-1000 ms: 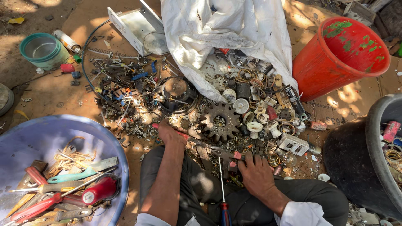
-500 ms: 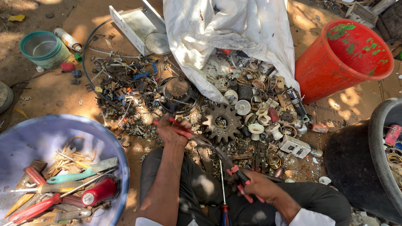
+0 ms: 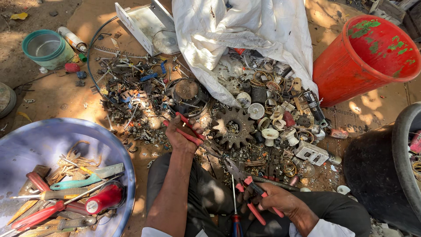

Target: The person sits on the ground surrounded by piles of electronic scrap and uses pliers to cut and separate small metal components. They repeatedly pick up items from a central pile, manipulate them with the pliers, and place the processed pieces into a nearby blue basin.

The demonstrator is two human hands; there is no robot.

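Red-handled pliers [image 3: 187, 128] amid scrap, toothed gear [image 3: 233, 127] just beside.

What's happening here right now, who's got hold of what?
A person sits on the ground over a spread of scrap metal parts. The left hand grips red-handled pliers at the edge of the pile, beside a rusty gear. The right hand holds a second red-handled tool over the lap. A blue basin of hand tools sits to the left, a red bucket to the right.
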